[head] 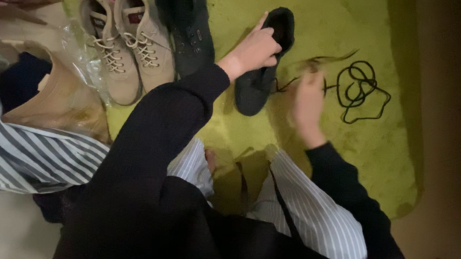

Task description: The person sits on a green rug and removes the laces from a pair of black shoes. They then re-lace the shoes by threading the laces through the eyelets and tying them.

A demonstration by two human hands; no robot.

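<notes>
Currently left hand (256,49) clamped on black suede shoe (263,66), toe toward body; right hand (307,100), blurred, pinching thin black lace (361,90) just beside it.

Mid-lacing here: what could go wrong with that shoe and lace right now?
1. The loose lace lies in a coiled heap on the green rug; pulled through, it may knot.
2. The left hand grips only the black shoe at its collar, so a tug by the right hand could tip it.
3. The right hand is blurred and the light dim, so an eyelet might be missed.
</notes>
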